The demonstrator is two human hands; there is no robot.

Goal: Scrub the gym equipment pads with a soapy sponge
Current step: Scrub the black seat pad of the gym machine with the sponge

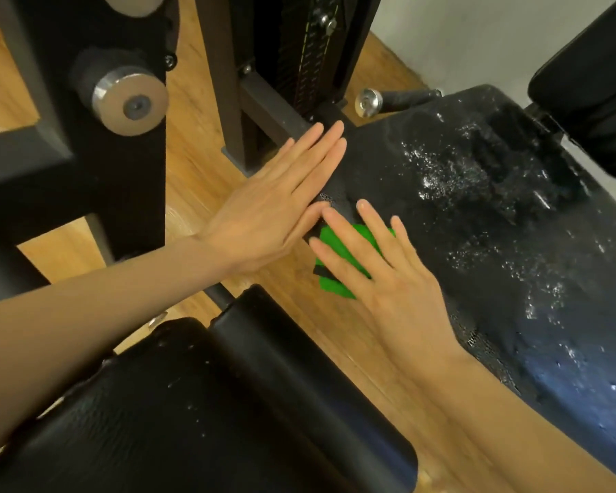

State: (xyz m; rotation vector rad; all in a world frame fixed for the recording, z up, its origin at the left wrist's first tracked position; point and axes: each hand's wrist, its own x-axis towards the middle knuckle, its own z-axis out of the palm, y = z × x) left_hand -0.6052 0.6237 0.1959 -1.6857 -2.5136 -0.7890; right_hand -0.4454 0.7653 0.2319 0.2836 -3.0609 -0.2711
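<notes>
A green sponge [338, 249] lies on the left edge of a black seat pad [495, 225] that is wet and flecked with white foam. My right hand [381, 275] presses flat on the sponge with straight, spread fingers, covering most of it. My left hand [278, 204] rests flat against the pad's left edge just above the sponge, fingers straight and together. A second black pad [192, 414] sits below at the near left, with a few wet specks on it.
A black machine frame [96, 165] with a steel roller end [130, 101] stands at the left. The weight stack column [299, 55] rises at the top centre. A black back pad [591, 80] sits at the top right. Wooden floor [200, 144] shows between the parts.
</notes>
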